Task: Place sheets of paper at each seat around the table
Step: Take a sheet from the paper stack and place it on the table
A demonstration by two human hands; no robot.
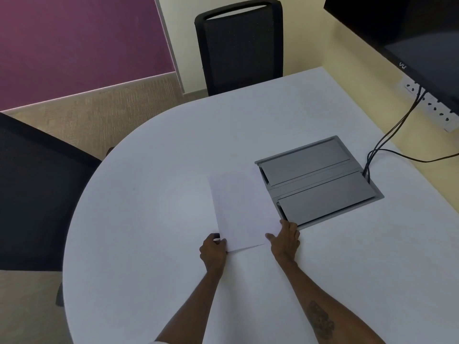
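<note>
A stack of white paper sheets (pixel 242 209) lies near the middle of the white rounded table (pixel 149 170). My left hand (pixel 213 249) grips the stack's near left corner, fingers curled over the edge. My right hand (pixel 285 238) rests flat on the near right corner, fingers spread against the paper. A black chair (pixel 239 45) stands at the far side of the table. A second black chair (pixel 37 194) stands at the left side.
A grey cable box with two lids (pixel 319 181) is set into the table just right of the paper. Black cables (pixel 387 137) run from it to a wall socket strip (pixel 429 105). A dark screen (pixel 422 45) hangs at the upper right.
</note>
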